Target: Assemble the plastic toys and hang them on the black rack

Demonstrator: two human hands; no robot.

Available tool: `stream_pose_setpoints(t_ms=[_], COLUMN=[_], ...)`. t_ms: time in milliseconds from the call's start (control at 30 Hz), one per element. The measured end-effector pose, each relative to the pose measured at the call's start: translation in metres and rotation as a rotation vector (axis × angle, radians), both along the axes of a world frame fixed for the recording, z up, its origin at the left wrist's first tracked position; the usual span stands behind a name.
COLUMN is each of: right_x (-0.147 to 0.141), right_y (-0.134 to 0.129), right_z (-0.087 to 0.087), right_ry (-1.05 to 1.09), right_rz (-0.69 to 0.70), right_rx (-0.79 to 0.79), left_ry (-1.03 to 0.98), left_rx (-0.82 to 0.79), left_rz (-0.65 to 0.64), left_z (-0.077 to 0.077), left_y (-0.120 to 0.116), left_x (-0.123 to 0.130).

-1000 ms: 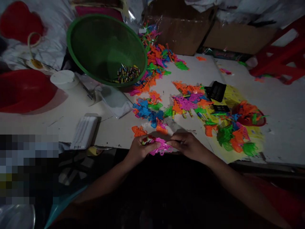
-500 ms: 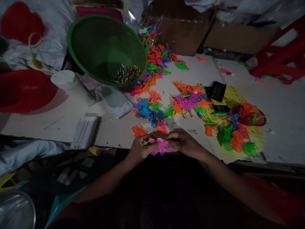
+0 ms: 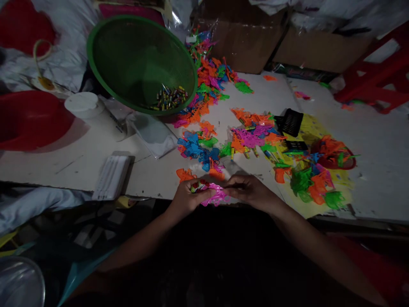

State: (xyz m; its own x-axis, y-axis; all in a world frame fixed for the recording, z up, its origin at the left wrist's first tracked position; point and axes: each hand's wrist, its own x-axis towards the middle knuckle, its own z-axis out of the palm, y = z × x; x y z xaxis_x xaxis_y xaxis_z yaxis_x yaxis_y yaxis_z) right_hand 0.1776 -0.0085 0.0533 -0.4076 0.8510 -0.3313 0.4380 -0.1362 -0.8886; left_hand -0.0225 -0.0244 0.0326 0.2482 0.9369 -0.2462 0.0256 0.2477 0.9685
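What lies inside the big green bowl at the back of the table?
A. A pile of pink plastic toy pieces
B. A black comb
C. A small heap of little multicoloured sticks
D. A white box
C: near the lower rim of the green bowl lies a small heap of little multicoloured sticks; nothing else shows inside it.

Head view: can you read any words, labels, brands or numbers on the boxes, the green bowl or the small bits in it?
None can be read.
Cardboard boxes: no print legible.
Green bowl: no marking seen.
Small pieces in the bowl: colourful wrappers, too small and blurred.
Pink toy between left hand and right hand: no text seen.
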Motion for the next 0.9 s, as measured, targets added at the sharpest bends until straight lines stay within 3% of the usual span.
stream_pose_setpoints(t_ms=[433,900], right_x=[-0.007,-0.002], right_y=[-0.001,-0.001], right_z=[-0.007,0.000], right_ry=[0.064,0.075], right_rz=[-0.006,-0.032], right_rx=[-0.067,-0.028], left_ry=[-0.026,-0.012], left_rx=[0.006,-0.005], left_rz=[-0.008,0.004], left_z=[-0.009,-0.002], left_y=[-0.003,0.000], left_x=[0.001,-0.001])
